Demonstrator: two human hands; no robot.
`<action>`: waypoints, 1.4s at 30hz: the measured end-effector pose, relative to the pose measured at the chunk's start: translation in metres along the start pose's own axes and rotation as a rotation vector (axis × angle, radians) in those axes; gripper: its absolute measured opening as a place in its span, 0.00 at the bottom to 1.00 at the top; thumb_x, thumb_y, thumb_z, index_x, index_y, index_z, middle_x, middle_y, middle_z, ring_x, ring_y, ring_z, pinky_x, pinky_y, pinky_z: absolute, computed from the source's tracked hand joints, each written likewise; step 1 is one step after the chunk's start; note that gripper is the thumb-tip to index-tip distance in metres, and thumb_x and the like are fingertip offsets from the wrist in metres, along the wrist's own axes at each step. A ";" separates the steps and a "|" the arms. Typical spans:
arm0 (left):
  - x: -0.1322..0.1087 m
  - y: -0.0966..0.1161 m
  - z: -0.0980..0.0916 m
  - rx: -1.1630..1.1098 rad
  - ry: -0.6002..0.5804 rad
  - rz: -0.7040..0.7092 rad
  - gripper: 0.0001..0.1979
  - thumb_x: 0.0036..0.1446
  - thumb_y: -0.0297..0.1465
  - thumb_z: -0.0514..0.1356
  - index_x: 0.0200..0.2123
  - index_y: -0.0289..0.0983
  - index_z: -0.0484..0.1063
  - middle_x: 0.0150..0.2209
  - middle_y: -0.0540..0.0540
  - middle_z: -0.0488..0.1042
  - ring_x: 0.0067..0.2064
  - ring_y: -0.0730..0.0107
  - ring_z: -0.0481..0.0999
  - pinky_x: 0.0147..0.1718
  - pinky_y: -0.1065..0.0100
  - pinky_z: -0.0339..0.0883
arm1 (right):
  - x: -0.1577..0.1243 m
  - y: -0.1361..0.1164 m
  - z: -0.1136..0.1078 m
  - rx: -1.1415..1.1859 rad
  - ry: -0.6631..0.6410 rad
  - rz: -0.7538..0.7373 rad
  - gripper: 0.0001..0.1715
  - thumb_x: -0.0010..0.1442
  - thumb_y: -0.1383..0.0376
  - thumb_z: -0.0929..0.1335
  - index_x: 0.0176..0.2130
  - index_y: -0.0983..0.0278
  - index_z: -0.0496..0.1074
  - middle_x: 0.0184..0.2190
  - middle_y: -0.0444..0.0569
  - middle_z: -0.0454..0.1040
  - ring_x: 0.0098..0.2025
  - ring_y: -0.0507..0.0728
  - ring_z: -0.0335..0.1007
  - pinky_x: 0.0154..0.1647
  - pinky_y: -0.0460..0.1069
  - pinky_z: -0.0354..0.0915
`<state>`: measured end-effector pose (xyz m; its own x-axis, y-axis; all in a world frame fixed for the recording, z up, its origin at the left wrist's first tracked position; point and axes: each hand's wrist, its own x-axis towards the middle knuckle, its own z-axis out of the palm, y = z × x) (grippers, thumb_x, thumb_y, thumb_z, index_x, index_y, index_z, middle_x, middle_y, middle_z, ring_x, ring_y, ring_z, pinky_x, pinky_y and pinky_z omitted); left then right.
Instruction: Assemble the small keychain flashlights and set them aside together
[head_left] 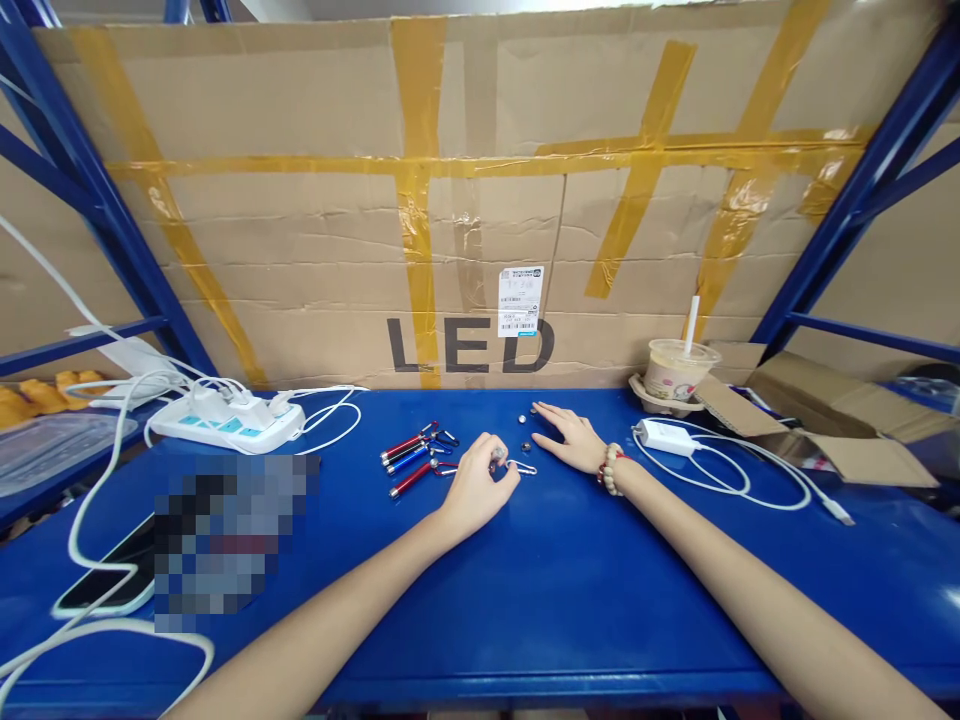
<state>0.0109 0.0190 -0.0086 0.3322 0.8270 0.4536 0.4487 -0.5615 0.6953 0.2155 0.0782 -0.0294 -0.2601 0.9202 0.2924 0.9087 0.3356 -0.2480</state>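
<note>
My left hand (pixel 482 482) is closed around a small silvery item at the middle of the blue table, with a carabiner clip (pixel 527 468) sticking out to its right. Just left of that hand lie several slim metal tubes with clips, among them a red one (pixel 411 480) and a blue one (pixel 407 459). My right hand (pixel 571 438), with a beaded bracelet at the wrist, rests palm down with its fingers spread. Near its fingertips are small metal parts, one silvery (pixel 522 419) and one darker (pixel 526 446).
A power strip (pixel 225 425) with white cables and a phone (pixel 112 570) lie on the left. At the right are a drink cup (pixel 675 370) with a straw, a white adapter (pixel 666 437) with cable, and an open carton (pixel 870 460). Cardboard (pixel 315 270) stands behind.
</note>
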 end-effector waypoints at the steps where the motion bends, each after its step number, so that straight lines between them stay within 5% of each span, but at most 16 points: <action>1: 0.000 0.000 0.000 -0.002 0.000 0.001 0.09 0.48 0.24 0.52 0.22 0.36 0.51 0.24 0.52 0.56 0.27 0.76 0.56 0.28 0.73 0.52 | 0.001 -0.001 0.002 0.008 -0.020 -0.006 0.29 0.58 0.55 0.59 0.57 0.62 0.56 0.58 0.52 0.55 0.58 0.62 0.50 0.54 0.62 0.50; 10: 0.001 0.002 -0.001 -0.015 -0.019 -0.030 0.09 0.48 0.25 0.52 0.21 0.36 0.51 0.24 0.52 0.55 0.26 0.75 0.56 0.27 0.72 0.51 | 0.001 -0.014 -0.015 0.047 0.073 -0.105 0.11 0.56 0.63 0.63 0.35 0.62 0.74 0.39 0.48 0.74 0.42 0.55 0.68 0.46 0.53 0.59; 15: 0.001 0.004 -0.001 -0.012 -0.022 -0.040 0.08 0.48 0.25 0.52 0.22 0.36 0.52 0.25 0.52 0.56 0.27 0.75 0.56 0.27 0.73 0.51 | 0.000 -0.012 -0.015 0.124 0.149 -0.032 0.10 0.52 0.64 0.67 0.36 0.62 0.74 0.31 0.47 0.76 0.33 0.53 0.71 0.34 0.48 0.64; 20: 0.001 0.003 -0.001 -0.017 -0.021 -0.048 0.08 0.48 0.25 0.52 0.22 0.36 0.52 0.25 0.52 0.56 0.26 0.76 0.56 0.27 0.73 0.52 | -0.008 -0.025 -0.023 0.212 0.230 -0.047 0.12 0.53 0.65 0.67 0.39 0.61 0.73 0.31 0.45 0.75 0.34 0.52 0.70 0.34 0.47 0.65; 27: 0.001 -0.003 0.003 -0.033 0.013 -0.026 0.08 0.47 0.23 0.52 0.23 0.36 0.52 0.24 0.53 0.56 0.26 0.75 0.56 0.27 0.73 0.52 | -0.029 -0.083 -0.041 0.428 0.474 -0.413 0.08 0.55 0.65 0.66 0.37 0.62 0.74 0.33 0.47 0.75 0.36 0.53 0.68 0.39 0.49 0.65; 32: 0.000 -0.003 0.003 -0.066 0.004 -0.021 0.08 0.46 0.23 0.53 0.22 0.36 0.53 0.24 0.53 0.55 0.26 0.75 0.57 0.26 0.73 0.51 | -0.032 -0.086 -0.037 0.317 0.354 -0.562 0.08 0.56 0.65 0.65 0.36 0.62 0.74 0.32 0.47 0.74 0.34 0.53 0.66 0.35 0.50 0.65; 42: -0.002 -0.007 0.001 -0.095 0.009 -0.012 0.07 0.46 0.25 0.54 0.23 0.35 0.56 0.25 0.52 0.56 0.28 0.75 0.59 0.27 0.72 0.54 | -0.031 -0.091 -0.034 0.430 0.255 -0.436 0.10 0.55 0.61 0.66 0.35 0.62 0.74 0.34 0.49 0.70 0.34 0.53 0.67 0.31 0.48 0.67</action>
<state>0.0080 0.0218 -0.0149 0.3197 0.8341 0.4495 0.3715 -0.5468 0.7504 0.1515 0.0122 0.0155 -0.4407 0.6231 0.6461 0.5125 0.7656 -0.3888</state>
